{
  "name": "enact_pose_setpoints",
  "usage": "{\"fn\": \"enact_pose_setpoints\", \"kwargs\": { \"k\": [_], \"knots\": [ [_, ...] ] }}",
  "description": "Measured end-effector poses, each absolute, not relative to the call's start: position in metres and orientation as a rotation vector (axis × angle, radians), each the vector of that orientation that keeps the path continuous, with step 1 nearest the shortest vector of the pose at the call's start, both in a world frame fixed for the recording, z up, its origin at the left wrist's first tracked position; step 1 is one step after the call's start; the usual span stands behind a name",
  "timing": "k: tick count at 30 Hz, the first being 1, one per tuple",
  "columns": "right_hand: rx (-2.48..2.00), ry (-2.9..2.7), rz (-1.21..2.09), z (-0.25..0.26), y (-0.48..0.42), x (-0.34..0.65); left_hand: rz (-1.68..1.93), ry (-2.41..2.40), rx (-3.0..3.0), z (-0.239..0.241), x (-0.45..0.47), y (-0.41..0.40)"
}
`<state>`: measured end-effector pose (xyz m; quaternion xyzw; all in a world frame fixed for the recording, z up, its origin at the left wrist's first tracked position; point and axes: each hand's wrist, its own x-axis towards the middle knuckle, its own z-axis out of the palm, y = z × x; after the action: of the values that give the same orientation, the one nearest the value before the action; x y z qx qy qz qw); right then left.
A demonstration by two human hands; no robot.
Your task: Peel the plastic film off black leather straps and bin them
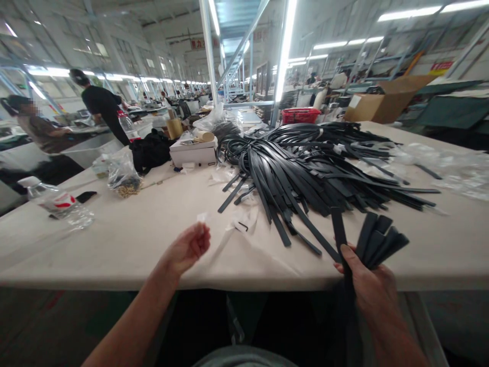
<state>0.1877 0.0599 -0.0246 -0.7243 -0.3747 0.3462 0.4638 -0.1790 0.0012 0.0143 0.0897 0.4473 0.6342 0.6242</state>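
Observation:
My right hand (372, 285) grips several black belt straps (376, 239) near the table's front edge. Their flat ends fan out above the fingers, and one strap stands apart under the thumb. The lower lengths hang down past the edge into shadow. My left hand (191, 247) is raised over the table with its fingers closed together. A small whitish scrap (202, 218) shows right at its fingertips; whether they pinch it is unclear. Between and beyond the hands lies a large pile of black straps (305, 173), bundled toward the back left. A small black hex key (243, 227) rests on white plastic.
On the left are a water bottle (63, 204), a dark phone (86, 196), a plastic bag of brass-coloured pieces (126, 176) and a white box (193, 151). A red basket (300, 115) and cardboard box (385, 102) stand behind. Two people work at far left.

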Motion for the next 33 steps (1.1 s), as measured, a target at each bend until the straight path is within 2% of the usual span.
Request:
{"fn": "enact_pose_setpoints", "kwargs": {
  "k": [5, 9, 12, 16, 19, 23, 33],
  "knots": [
    [-1.646, -1.083, 0.988, -0.012, 0.036, 0.174, 1.796, 0.93, 0.184, 0.093, -0.235, 0.089],
    [-1.504, -1.16, 1.149, 0.003, 0.01, 0.149, 2.012, 0.74, 0.268, 0.128, -0.228, 0.102],
    [-1.479, -1.149, 1.278, 0.004, -0.008, 0.128, 1.901, 0.721, 0.249, 0.1, -0.188, 0.07],
    [-1.48, -1.436, 1.392, -0.003, -0.026, 0.105, 1.56, 0.82, -0.074, 0.026, -0.13, 0.019],
    [-1.303, -1.803, 1.276, -0.011, -0.033, 0.096, 1.484, 0.847, -0.175, -0.008, -0.104, -0.003],
    [-1.158, -2.128, 1.031, -0.022, -0.038, 0.098, 1.453, 0.864, -0.167, -0.018, -0.093, -0.013],
    [-1.243, -2.152, 0.906, -0.033, -0.043, 0.103, 1.396, 0.864, -0.126, -0.023, -0.071, -0.02]
  ]
}}
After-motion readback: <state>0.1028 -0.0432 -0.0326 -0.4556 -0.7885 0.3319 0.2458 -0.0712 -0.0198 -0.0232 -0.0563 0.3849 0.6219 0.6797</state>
